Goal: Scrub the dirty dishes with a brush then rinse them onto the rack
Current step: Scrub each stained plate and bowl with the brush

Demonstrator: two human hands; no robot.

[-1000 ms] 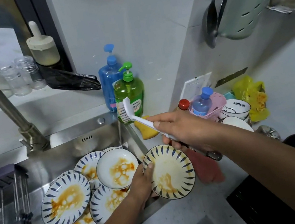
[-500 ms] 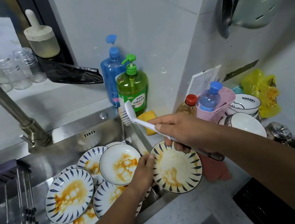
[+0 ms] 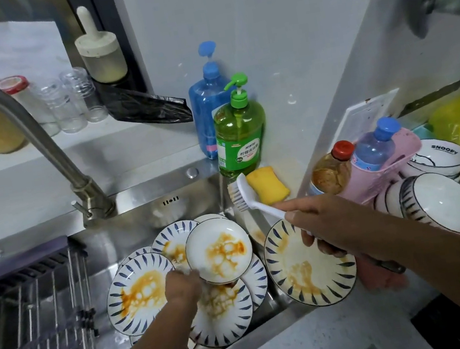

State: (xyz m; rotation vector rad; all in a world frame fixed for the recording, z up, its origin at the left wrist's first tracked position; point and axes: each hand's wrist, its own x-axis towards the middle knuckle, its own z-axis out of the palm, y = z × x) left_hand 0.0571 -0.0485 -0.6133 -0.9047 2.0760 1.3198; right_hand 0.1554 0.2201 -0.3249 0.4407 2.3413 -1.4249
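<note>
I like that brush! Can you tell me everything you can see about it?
The brush is white, plastic-looking, with a long thin handle and pale bristles with dark tips pointing left. The right hand grips the handle's lower part, so its end is hidden. It slants up and away, head in the air before the green bottle and beside the yellow sponge. It touches no plate.

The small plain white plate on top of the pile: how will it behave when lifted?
The small plain white plate is probably rigid and breakable, being glazed. Its greasy orange sauce film suggests it's slippery. Resting tilted on the stacked plates, it may slide as the left hand lifts.
</note>
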